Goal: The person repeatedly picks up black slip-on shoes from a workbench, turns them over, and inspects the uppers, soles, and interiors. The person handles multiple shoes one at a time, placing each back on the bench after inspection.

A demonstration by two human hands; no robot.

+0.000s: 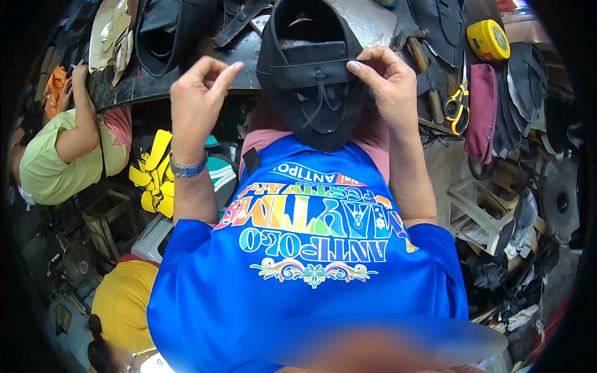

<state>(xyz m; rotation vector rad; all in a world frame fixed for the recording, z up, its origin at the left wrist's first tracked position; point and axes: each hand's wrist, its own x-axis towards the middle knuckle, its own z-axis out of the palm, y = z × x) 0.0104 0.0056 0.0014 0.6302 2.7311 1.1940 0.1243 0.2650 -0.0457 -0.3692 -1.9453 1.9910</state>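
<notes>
A black leather-like piece [333, 118] with a wide oval opening rests against the table edge and over my lap. Across its middle runs a black strap [311, 73], with a thin cord [324, 93] hanging from its centre. My right hand [395, 84] pinches the strap's right end between thumb and fingers. Raised to the left of the piece and apart from it, my left hand [204, 84] has its fingers curled in and its thumb pointing right. Whatever it may hold is too small to make out.
A hammer [423, 68], yellow-handled scissors [459, 109], a yellow tub [488, 40] and a maroon pouch [482, 115] lie on the right. Another black piece [163, 37] sits at left. Two people, in light green [68, 152] and yellow [127, 304], are left. A stool [482, 211] stands right.
</notes>
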